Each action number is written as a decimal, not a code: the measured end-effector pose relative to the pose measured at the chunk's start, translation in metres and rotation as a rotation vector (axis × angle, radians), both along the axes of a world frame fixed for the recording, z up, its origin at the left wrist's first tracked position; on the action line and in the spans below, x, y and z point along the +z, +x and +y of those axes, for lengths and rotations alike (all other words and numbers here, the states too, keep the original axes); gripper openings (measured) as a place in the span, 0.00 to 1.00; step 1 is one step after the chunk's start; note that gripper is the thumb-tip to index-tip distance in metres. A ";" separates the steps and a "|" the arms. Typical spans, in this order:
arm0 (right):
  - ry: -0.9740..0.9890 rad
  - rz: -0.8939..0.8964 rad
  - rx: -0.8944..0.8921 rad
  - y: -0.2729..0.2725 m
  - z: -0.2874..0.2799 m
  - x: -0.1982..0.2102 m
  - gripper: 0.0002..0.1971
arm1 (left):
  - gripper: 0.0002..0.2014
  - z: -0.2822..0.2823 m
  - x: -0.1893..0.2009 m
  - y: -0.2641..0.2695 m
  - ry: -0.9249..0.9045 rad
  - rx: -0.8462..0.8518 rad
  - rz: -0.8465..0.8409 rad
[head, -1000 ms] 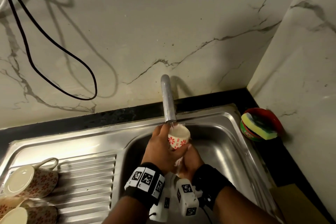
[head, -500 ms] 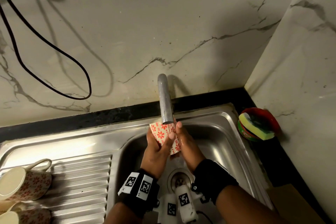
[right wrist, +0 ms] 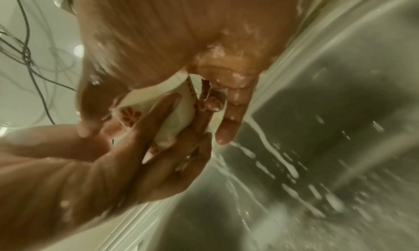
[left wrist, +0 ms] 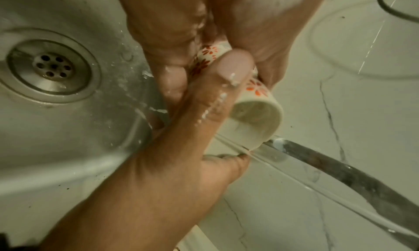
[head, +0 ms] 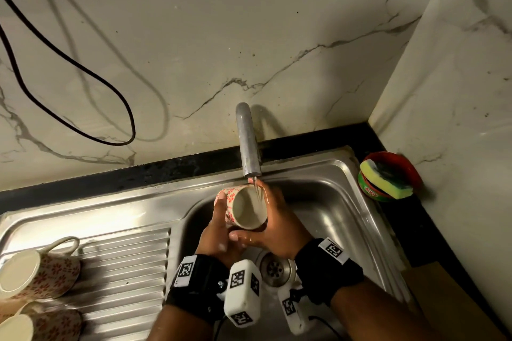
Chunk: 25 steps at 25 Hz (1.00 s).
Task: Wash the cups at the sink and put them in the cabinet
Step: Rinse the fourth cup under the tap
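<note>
A cream cup with red flowers [head: 245,209] is held tilted over the sink basin [head: 327,202], its mouth facing me, under the thin stream from the steel tap [head: 247,141]. My left hand [head: 214,232] grips its left side and base; the thumb lies across the cup [left wrist: 256,111] in the left wrist view. My right hand [head: 279,223] wraps its right side, fingers round the rim. Both hands are wet and soapy. In the right wrist view the cup [right wrist: 167,111] sits between the right hand [right wrist: 181,30] and the left hand [right wrist: 113,165].
Two more flowered cups [head: 38,268] [head: 33,324] lie on their sides on the ribbed drainboard [head: 124,271] at the left. A red bowl with a yellow-green sponge [head: 388,178] sits at the sink's right corner. The drain [head: 274,268] is below my hands. A black cable [head: 83,69] hangs on the marble wall.
Both hands have turned the cup under the tap: half a second ago its flowered side faced me, now its open mouth does. My hands sit slightly lower and more to the right.
</note>
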State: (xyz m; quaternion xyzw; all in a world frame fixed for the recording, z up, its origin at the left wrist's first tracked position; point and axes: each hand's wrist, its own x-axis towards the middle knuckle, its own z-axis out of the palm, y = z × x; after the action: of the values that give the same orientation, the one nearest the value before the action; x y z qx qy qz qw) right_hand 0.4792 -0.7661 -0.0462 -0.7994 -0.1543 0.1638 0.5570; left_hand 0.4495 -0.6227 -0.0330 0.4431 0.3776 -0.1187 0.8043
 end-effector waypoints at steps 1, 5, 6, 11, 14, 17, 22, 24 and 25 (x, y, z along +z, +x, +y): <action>-0.010 -0.011 0.002 0.002 -0.001 0.003 0.49 | 0.36 -0.001 0.001 0.000 -0.023 -0.005 0.027; 0.031 -0.008 -0.004 0.010 -0.008 0.011 0.41 | 0.35 -0.009 -0.002 -0.008 -0.049 0.006 0.068; 0.033 0.007 -0.009 0.010 -0.009 0.012 0.40 | 0.35 -0.010 -0.004 -0.011 -0.027 0.022 0.057; -0.073 -0.113 -0.079 0.001 -0.003 0.017 0.44 | 0.38 -0.009 -0.009 -0.013 -0.087 0.002 0.139; -0.128 -0.177 0.041 0.000 -0.001 0.024 0.49 | 0.30 -0.006 -0.005 -0.006 -0.130 -0.011 0.161; -0.142 -0.158 0.061 0.006 -0.005 0.022 0.48 | 0.31 -0.004 0.002 -0.006 -0.063 -0.093 0.104; 0.009 0.055 -0.250 0.008 -0.002 0.015 0.40 | 0.25 -0.009 -0.003 -0.016 0.018 -0.030 -0.103; -0.008 -0.026 -0.144 0.008 -0.007 0.013 0.36 | 0.33 -0.005 -0.004 -0.013 -0.002 -0.028 -0.067; -0.044 -0.099 -0.086 0.008 -0.010 0.012 0.32 | 0.36 -0.001 -0.002 -0.013 -0.028 -0.044 -0.044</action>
State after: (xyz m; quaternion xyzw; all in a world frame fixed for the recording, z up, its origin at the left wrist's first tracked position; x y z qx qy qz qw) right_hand 0.4868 -0.7766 -0.0337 -0.8245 -0.1434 0.1032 0.5376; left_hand 0.4370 -0.6236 -0.0350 0.4426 0.3484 -0.1320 0.8156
